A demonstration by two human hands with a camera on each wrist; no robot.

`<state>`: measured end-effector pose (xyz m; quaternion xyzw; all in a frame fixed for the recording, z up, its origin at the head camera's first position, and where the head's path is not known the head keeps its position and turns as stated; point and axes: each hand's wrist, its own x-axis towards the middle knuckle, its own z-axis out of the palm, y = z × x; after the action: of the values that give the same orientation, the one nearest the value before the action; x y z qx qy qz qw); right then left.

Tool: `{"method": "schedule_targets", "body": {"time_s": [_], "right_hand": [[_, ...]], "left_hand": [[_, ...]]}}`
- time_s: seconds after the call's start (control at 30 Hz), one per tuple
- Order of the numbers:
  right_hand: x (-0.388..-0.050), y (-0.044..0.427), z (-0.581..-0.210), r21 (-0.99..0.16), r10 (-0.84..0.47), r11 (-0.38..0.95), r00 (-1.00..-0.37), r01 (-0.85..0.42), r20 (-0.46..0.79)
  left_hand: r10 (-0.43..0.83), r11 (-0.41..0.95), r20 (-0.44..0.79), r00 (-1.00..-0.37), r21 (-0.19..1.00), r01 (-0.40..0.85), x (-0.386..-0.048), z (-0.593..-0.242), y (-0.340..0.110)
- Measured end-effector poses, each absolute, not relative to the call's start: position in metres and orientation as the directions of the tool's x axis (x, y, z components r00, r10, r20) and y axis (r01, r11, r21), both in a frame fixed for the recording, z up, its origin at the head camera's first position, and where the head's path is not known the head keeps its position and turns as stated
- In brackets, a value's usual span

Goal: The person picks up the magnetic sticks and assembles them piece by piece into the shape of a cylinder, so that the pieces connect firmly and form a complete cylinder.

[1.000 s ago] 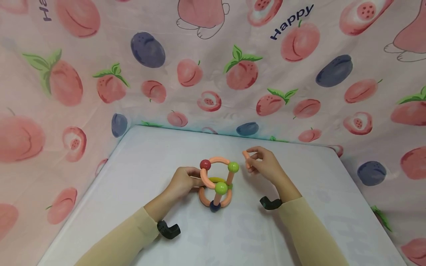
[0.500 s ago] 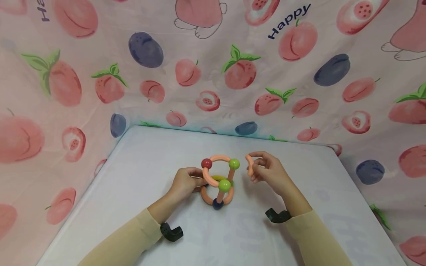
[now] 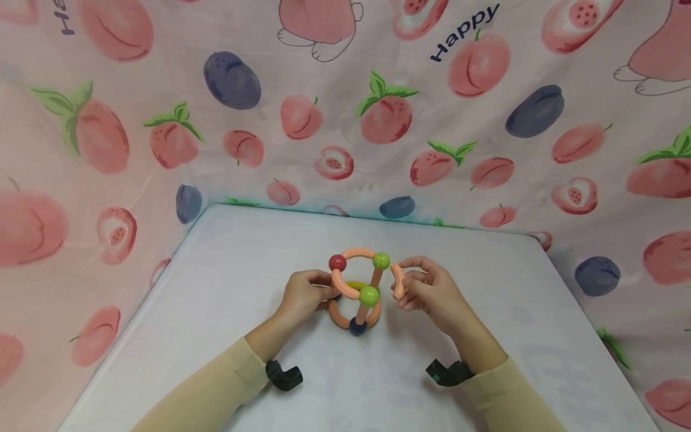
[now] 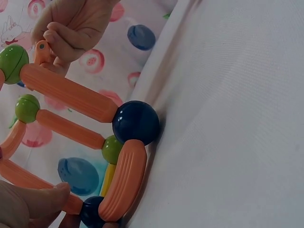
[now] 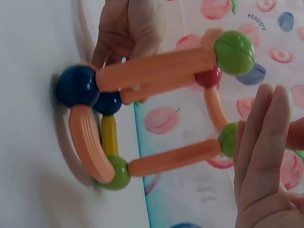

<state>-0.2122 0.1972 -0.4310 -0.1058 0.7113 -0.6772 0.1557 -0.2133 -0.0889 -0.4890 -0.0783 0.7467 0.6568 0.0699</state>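
Note:
A ball-and-stick construction frame stands upright on the table, with ribbed orange sticks, a red ball (image 3: 337, 263), two upper green balls (image 3: 369, 296) and blue balls (image 4: 136, 122) at its base. A yellow curved stick (image 5: 109, 135) lies in its lower ring. My left hand (image 3: 305, 295) pinches an upright orange stick (image 4: 28, 179) on the frame's left side. Between the thumb and fingers of my right hand (image 3: 436, 297) is a loose curved orange stick (image 3: 398, 281), just right of the upper green balls and apart from them. Part of the lower left is hidden behind my left hand.
The white-covered table (image 3: 259, 246) is enclosed by a fruit-printed cloth (image 3: 335, 120) at the back and sides. A black curved device sits at each wrist, such as the left wrist device (image 3: 284, 376).
My right hand first draws a little away, then comes nearer and lower toward the frame, turning the curved stick. The frame shifts slightly right and away with my left hand still gripping it.

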Motion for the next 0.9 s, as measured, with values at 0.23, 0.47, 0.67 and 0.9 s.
{"method": "schedule_targets", "body": {"time_s": [0.23,0.47,0.67,0.9], "right_hand": [[-0.204,0.185,-0.431,-0.995,-0.325,0.020,-0.940,0.099,-0.100],[-0.201,0.176,-0.432,-0.990,-0.259,-0.003,-0.956,0.142,-0.136],[-0.198,0.169,-0.433,-0.984,-0.235,-0.045,-0.959,0.171,-0.156],[-0.193,0.162,-0.432,-0.971,-0.200,-0.104,-0.961,0.214,-0.190]], "left_hand": [[-0.027,0.106,-0.198,-0.980,0.974,-0.200,-0.212,-0.490,-0.087],[-0.023,0.121,-0.183,-0.983,0.975,-0.184,-0.209,-0.490,-0.087],[-0.031,0.123,-0.192,-0.981,0.973,-0.195,-0.210,-0.490,-0.087],[-0.034,0.131,-0.181,-0.983,0.974,-0.184,-0.210,-0.490,-0.086]]}}
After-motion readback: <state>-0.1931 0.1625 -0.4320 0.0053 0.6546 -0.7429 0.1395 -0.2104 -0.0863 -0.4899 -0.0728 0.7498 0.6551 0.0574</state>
